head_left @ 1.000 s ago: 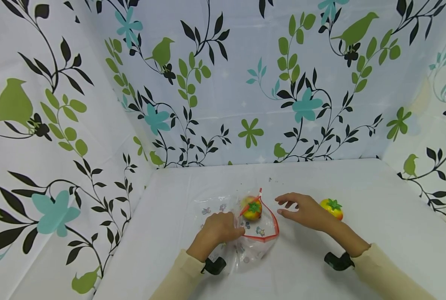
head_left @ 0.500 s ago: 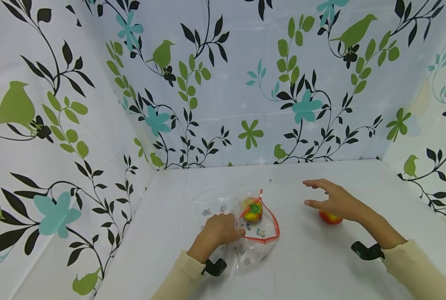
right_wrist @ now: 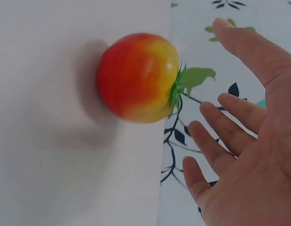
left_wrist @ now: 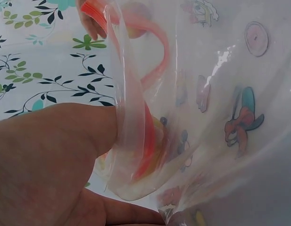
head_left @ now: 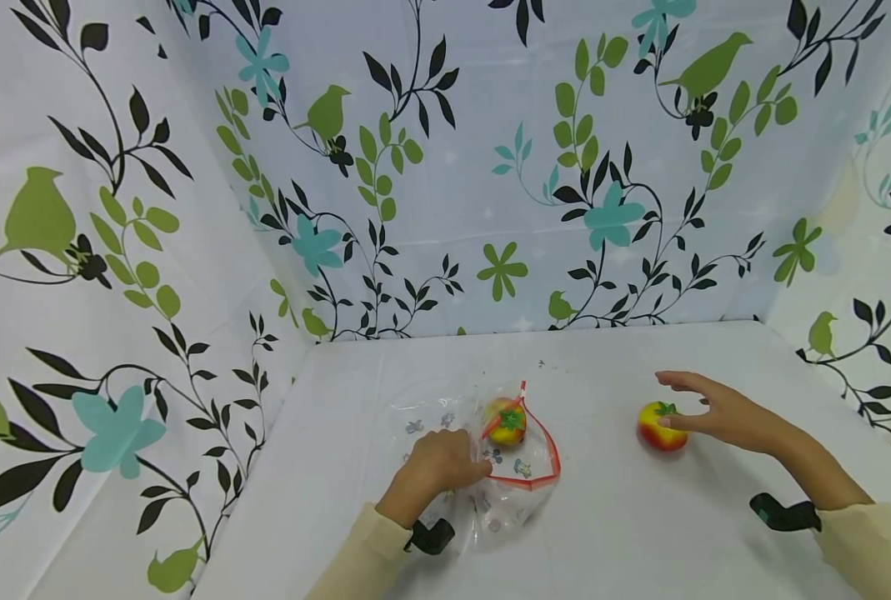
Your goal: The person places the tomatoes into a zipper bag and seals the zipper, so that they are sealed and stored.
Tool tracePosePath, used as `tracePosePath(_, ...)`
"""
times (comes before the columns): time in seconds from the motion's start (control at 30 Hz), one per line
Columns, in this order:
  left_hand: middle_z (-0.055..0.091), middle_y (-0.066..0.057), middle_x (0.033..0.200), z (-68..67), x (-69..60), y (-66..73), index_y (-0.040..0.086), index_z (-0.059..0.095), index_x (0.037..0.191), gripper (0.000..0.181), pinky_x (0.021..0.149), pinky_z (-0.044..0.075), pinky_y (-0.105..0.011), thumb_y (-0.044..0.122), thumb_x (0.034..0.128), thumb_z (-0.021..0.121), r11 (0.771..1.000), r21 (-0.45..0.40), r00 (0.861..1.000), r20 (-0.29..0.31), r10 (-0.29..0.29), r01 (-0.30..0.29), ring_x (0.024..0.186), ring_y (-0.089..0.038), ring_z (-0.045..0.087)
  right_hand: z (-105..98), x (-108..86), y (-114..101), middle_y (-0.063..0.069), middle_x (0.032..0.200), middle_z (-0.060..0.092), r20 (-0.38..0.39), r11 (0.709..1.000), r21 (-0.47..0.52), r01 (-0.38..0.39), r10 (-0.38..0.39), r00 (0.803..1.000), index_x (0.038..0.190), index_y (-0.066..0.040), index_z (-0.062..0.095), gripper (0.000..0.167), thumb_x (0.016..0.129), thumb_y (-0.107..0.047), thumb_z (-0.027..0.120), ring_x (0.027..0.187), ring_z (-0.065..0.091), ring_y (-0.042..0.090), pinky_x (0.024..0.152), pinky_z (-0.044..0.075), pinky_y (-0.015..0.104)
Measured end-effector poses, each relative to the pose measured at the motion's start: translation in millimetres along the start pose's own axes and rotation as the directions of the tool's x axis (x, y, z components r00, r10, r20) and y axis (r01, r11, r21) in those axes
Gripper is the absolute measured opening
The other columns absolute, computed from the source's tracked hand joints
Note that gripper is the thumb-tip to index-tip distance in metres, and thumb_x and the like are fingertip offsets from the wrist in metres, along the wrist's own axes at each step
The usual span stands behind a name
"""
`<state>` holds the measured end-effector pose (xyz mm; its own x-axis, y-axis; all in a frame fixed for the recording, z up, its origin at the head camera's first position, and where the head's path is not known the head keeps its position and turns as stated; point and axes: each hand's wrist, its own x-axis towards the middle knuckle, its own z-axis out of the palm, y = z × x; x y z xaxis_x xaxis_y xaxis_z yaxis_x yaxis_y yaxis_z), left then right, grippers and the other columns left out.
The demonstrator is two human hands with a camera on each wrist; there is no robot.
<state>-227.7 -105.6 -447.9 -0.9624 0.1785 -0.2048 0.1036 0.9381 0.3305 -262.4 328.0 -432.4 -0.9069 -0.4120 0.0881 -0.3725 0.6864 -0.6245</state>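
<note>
Tomato [head_left: 658, 437] on the table [head_left: 603, 517] is now less covered: the right hand [head_left: 730, 414], holding nothing, has moved rightward beside it, apparently within reach; the left hand [head_left: 447, 458] pinches the bag [head_left: 507, 510].

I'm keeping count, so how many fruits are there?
2: one fruit in the clear bag, another fruit on the table near the right hand. The left hand may hide others.
</note>
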Motion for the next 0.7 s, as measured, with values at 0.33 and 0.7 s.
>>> tracePosePath(0.33, 0.059, -0.008, 0.076, 0.3, -0.3, 0.1, 0.002, 0.069, 0.108, 0.049, 0.056, 0.04, -0.034, 0.046, 0.0865, 0.076, 1.0, -0.007, 1.0, 0.0, -0.006, 0.006, 0.068, -0.025, 0.056, -1, -12.0, 29, 0.033, 0.153, 0.047, 0.115, 0.996, 0.066, -0.059, 0.051, 0.992, 0.157, 0.001, 0.038, 0.077, 0.097, -0.034, 0.072, 0.137, 0.045, 0.057, 0.099, 0.044, 0.076)
tracePosePath(0.7, 0.061, -0.008, 0.077, 0.5, 0.2, 0.0, 0.002, 0.07, 0.112, 0.052, 0.057, 0.042, -0.034, 0.047, 0.0865, 0.076, 1.0, -0.006, 1.0, 0.005, -0.013, 0.013, 0.069, -0.025, 0.057, 5, -16.7, 40, 0.037, 0.154, 0.044, 0.174, 0.991, 0.104, -0.088, 0.069, 0.982, 0.156, 0.003, 0.038, 0.077, 0.097, -0.032, 0.073, 0.136, 0.044, 0.06, 0.094, 0.051, 0.072)
